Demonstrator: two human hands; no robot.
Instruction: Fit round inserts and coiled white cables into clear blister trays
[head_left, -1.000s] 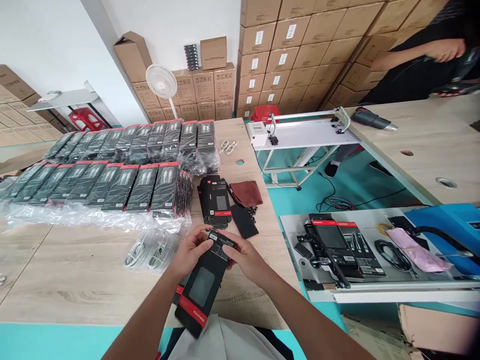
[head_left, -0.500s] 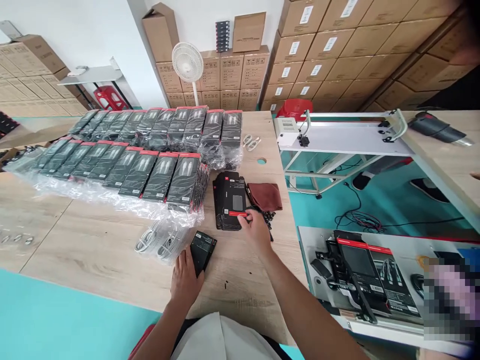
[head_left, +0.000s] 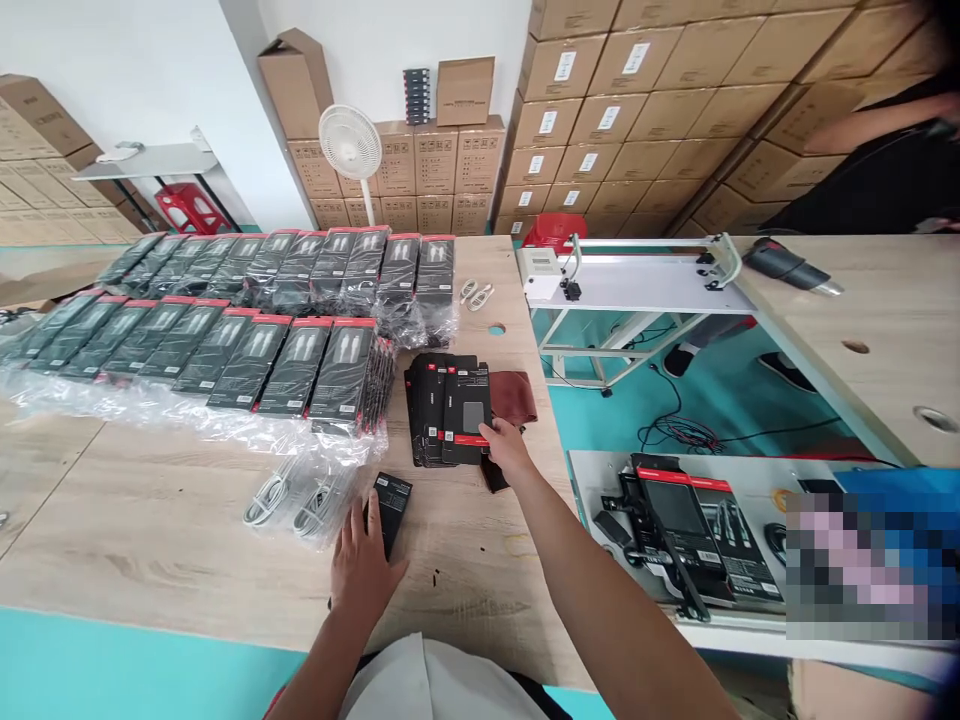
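My left hand (head_left: 365, 570) lies with spread fingers on a small black box (head_left: 392, 505) on the wooden table. My right hand (head_left: 508, 447) pinches the lower right corner of a flat black card sleeve (head_left: 466, 405) with a red strip. That sleeve rests partly over a stack of similar black sleeves (head_left: 427, 420). Behind my right hand, a brown cloth pouch (head_left: 516, 395) is partly covered. To the left of my left hand, bagged white cables (head_left: 268, 498) lie beside the rows of black boxes (head_left: 345, 370) in clear plastic.
A lower bench (head_left: 592, 480) on the right carries a metal clamp device and black packages (head_left: 731, 535). A heat gun (head_left: 791, 265) lies on the table at the right. A person (head_left: 862, 165) stands at the far right. Two white cable coils (head_left: 476, 294) sit near the back edge.
My right hand has drawn the top sleeve to the right, off the stack and over part of the pouch. My left hand's fingers have spread over the small box. The view has shifted right.
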